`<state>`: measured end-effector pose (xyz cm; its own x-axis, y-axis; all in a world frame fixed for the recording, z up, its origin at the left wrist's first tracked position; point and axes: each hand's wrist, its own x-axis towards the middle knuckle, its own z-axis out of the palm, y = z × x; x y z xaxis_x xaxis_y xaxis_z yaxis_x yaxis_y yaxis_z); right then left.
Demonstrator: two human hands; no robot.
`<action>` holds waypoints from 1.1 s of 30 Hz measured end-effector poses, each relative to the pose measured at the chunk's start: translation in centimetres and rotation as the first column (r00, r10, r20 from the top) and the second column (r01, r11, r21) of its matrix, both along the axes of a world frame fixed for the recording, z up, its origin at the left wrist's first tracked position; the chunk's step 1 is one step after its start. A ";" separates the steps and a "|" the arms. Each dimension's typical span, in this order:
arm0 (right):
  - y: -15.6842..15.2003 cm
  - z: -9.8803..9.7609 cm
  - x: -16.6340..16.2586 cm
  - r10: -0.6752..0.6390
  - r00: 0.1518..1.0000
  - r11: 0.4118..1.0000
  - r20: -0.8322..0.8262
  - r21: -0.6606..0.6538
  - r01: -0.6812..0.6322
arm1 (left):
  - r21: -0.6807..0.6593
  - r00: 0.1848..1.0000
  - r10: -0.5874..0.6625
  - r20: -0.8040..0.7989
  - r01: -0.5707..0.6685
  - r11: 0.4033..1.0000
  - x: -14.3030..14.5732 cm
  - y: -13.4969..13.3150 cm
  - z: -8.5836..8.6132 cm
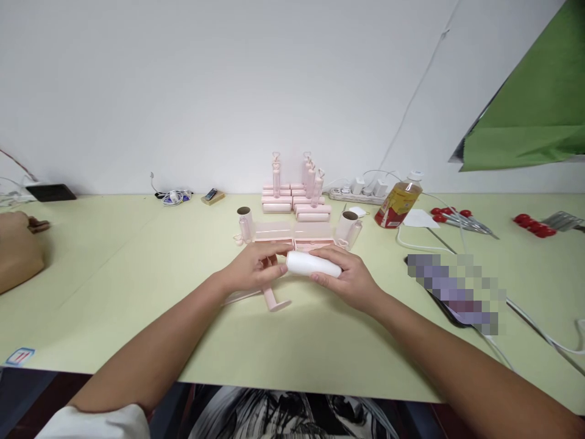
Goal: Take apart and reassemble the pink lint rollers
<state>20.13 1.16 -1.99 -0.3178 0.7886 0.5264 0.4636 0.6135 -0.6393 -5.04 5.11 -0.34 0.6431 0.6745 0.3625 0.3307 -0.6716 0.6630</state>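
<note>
A white sticky-paper roll lies sideways between my hands above the table. My right hand is closed around its right part, thumb below and fingers on top. At the roll's left end, the thumb and index finger of my left hand pinch the rim, with the other fingers curled. Just below my left hand is a pale pink plastic piece with a flat round end; whether the hand touches it is hidden. Behind the hands, pink cases stand with raised clear lids, partly covered by my fingers.
Pink lint-roller sets stand in rows farther back, with upright cardboard-cored rolls nearer. To the right are a drink bottle, a power strip, a phone, cables and red-handled tools. Another person's hand rests far left.
</note>
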 end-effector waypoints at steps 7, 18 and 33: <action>0.0 0.2 0.2 0.038 0.998 0.987 -0.045 -0.155 -0.045 | -0.204 0.996 -0.084 0.035 0.089 0.975 -0.4 0.3 -0.2; -0.4 0.7 -0.3 -0.021 0.864 0.815 -0.503 -0.509 -0.277 | -0.408 0.974 0.104 0.201 -0.013 0.913 1.6 -0.7 -0.8; -1.1 0.8 -0.4 0.061 0.584 0.489 -0.809 -0.486 -0.724 | -0.351 0.942 0.200 0.271 -0.097 0.932 1.5 -0.4 -1.1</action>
<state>19.72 0.03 -1.20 -0.5639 0.8245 0.0479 -0.4078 -0.2276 -0.8842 -3.55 4.72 -1.49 0.4235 0.8669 0.2628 0.1624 -0.3581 0.9194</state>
